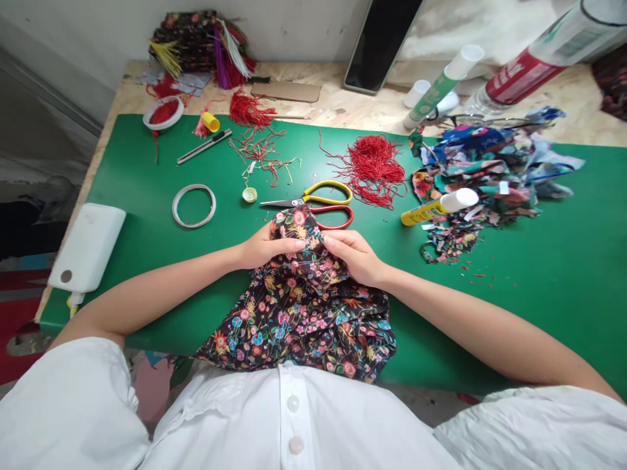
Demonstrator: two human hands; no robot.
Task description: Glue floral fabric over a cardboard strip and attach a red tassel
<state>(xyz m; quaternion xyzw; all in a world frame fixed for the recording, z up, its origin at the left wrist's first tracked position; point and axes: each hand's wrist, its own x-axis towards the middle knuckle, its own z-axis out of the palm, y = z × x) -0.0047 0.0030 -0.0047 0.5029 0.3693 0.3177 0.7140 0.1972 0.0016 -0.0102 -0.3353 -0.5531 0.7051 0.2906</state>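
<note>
Black floral fabric (304, 313) lies bunched over the front of the green mat, its lower edge against the white shirt. My left hand (267, 248) grips the upper part of the cloth, thumb on top and fingers hidden beneath. On the other side my right hand (355, 254) pinches the same piece between thumb and fingers. Just beyond the cloth lie scissors (333, 209) with one yellow and one red handle, their blades pointing left and partly covered by the fabric.
Red threads (375, 166) are heaped behind the scissors. Fabric scraps (480, 170) and a yellow glue stick (438, 207) lie at right. Toward the left are a tape ring (194, 205), a utility knife (204, 146) and a white power bank (88, 248). A phone (382, 42) leans at the back.
</note>
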